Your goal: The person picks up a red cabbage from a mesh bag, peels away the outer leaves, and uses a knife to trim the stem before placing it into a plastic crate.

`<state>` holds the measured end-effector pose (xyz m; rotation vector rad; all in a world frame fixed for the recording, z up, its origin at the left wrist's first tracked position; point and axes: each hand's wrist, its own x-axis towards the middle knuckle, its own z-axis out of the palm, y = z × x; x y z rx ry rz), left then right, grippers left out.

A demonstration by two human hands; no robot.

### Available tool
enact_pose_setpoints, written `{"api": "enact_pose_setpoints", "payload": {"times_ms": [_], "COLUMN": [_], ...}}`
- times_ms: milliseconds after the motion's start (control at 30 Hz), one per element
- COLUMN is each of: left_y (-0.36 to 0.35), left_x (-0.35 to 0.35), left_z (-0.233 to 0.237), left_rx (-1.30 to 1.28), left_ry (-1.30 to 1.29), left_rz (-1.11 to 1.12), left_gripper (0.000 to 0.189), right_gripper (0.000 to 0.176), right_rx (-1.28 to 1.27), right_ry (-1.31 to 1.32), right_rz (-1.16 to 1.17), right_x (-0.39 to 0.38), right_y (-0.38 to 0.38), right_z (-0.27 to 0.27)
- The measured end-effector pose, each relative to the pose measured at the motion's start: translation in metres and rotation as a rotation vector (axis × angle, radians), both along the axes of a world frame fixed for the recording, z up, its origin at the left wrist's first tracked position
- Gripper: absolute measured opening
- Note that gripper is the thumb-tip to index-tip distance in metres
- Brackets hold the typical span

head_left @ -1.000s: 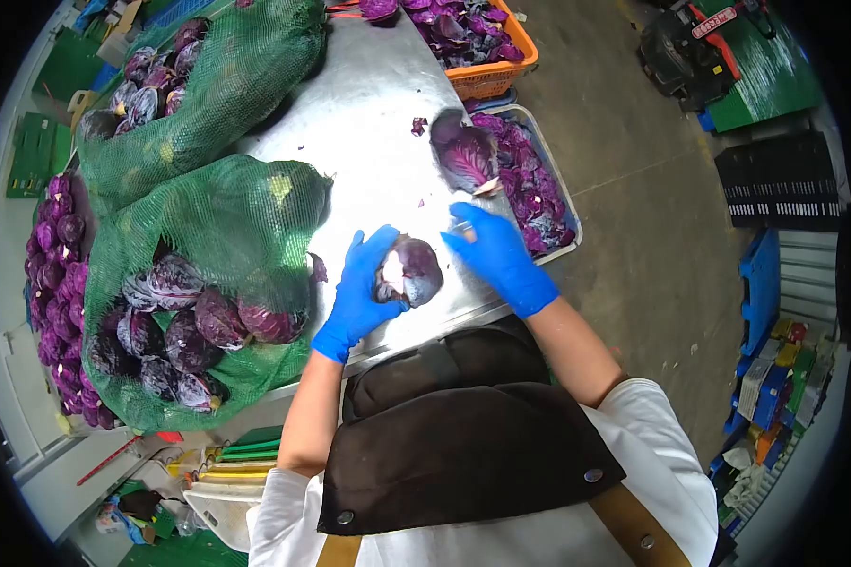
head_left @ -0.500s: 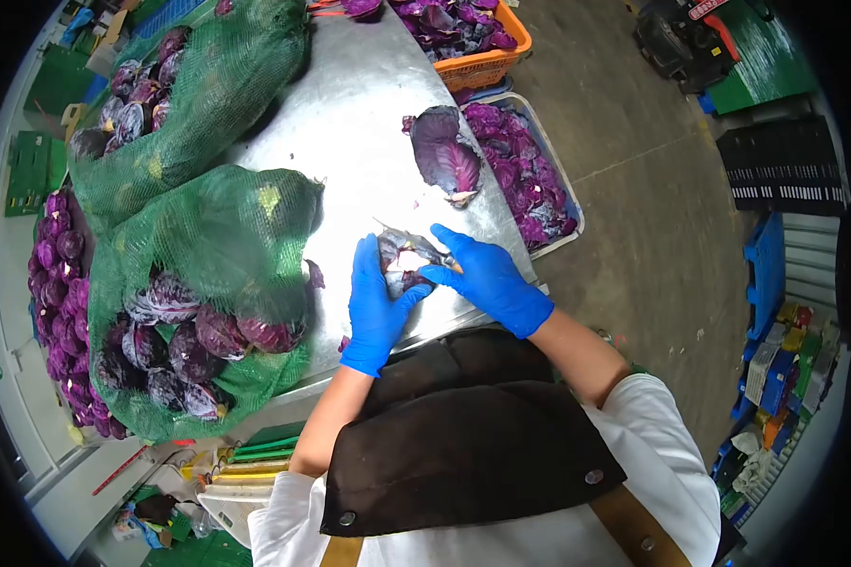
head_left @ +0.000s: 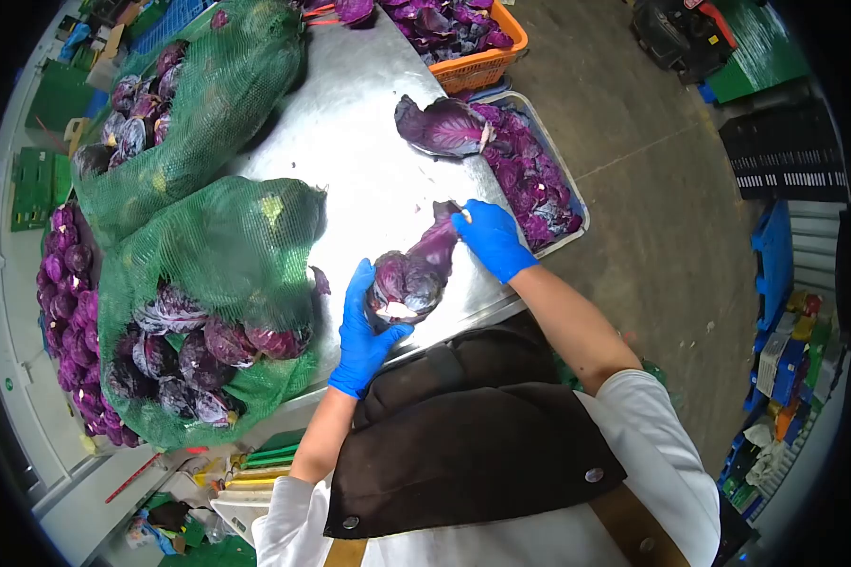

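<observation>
A red cabbage (head_left: 407,283) sits near the front edge of the metal table (head_left: 359,123). My left hand (head_left: 362,326), in a blue glove, curves round the head's left side with the thumb along its near face. My right hand (head_left: 494,241), also gloved in blue, pinches an outer cabbage leaf (head_left: 437,236) by its pale stem end. The leaf stretches up and right from the head. Farther up the table, a loose purple leaf (head_left: 444,128) lies at the right edge.
Green mesh sacks (head_left: 217,246) of red cabbages fill the left side. Off the table's right edge stand a pale-rimmed bin (head_left: 581,203) of purple leaves and an orange crate (head_left: 477,71) of leaves. More cabbages (head_left: 71,312) are piled at far left.
My right hand has moved up and right, drawing a leaf out from the cabbage. My left hand has lowered slightly with the head. The loose leaf has shifted and turned at the table edge.
</observation>
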<state>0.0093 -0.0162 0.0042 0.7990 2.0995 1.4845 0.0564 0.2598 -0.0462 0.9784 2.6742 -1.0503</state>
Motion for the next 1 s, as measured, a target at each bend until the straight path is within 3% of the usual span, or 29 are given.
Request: {"api": "enact_pose_setpoints", "payload": {"times_ms": [100, 133, 233, 267, 367, 400, 500, 633, 833, 867, 1000], "left_y": [0.008, 0.012, 0.024, 0.026, 0.018, 0.023, 0.038, 0.048, 0.069, 0.072, 0.083], "left_x": [-0.018, -0.024, -0.031, -0.025, -0.005, 0.003, 0.016, 0.017, -0.009, -0.017, -0.037], "left_z": [0.016, 0.019, 0.012, 0.008, 0.005, 0.011, 0.01, 0.006, -0.007, -0.004, 0.012], "left_rx": [-0.11, -0.167, -0.112, 0.015, -0.172, -0.205, -0.126, -0.206, -0.224, -0.268, -0.327], "left_ry": [0.181, 0.263, 0.277, 0.087, -0.023, -0.065, -0.174, 0.079, -0.074, -0.078, -0.122], "left_rz": [-0.138, -0.202, -0.183, -0.018, 0.196, 0.2, 0.127, 0.083, 0.087, 0.067, 0.008], "left_gripper": [0.087, 0.085, 0.084, 0.085, 0.088, 0.094, 0.105, 0.108, 0.111, 0.11, 0.108], "right_gripper": [0.038, 0.047, 0.055, 0.054, 0.044, 0.035, 0.044, 0.049, 0.077, 0.077, 0.072], "right_rx": [0.093, -0.11, -0.234, -0.266, -0.35, -0.345, -0.353, -0.411, -0.012, 0.107, 0.218], "right_ry": [0.276, 0.276, 0.517, 0.438, 0.199, 0.24, 0.264, 0.305, 0.084, 0.258, 0.16], "right_rz": [0.018, 0.09, 0.468, 0.433, 0.205, 0.117, 0.022, -0.057, 0.233, 0.336, 0.418], "right_x": [0.004, 0.003, 0.002, 0.002, 0.014, 0.021, 0.035, 0.045, 0.046, 0.047, 0.04], "right_y": [-0.02, -0.025, -0.032, -0.028, -0.02, -0.025, -0.034, -0.037, -0.023, -0.026, -0.028], "right_z": [0.062, 0.076, 0.056, 0.053, 0.069, 0.064, 0.05, 0.042, 0.091, 0.085, 0.074]}}
